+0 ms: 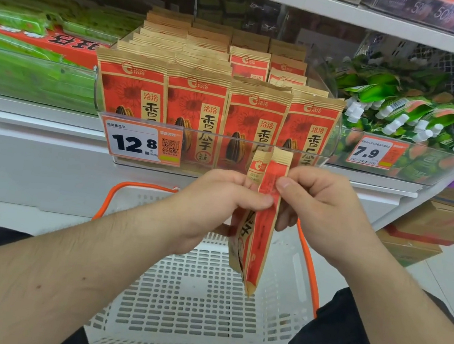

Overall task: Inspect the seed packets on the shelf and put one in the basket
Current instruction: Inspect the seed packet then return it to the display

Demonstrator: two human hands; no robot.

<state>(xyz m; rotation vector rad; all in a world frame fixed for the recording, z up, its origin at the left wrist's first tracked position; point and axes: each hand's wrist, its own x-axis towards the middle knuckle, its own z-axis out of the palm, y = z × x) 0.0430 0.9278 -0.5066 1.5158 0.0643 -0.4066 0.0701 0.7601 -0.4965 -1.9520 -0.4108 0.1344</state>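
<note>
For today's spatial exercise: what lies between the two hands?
In the head view, one seed packet, edge-on, pinched by the left hand and right hand.

Left hand [216, 199] and right hand [317, 201] pinch a seed packet [262, 234] above the basket [189, 296].

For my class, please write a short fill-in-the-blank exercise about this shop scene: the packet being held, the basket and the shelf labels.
1. The held seed packet is gripped by ____ hands.
2. The white basket below the packet has handles coloured ____.
3. The price tag in front of the red seed packets reads ____.
4. The left hand and right hand hold the packet above the ____.

Missing words: both; orange; 12.8; basket
</note>
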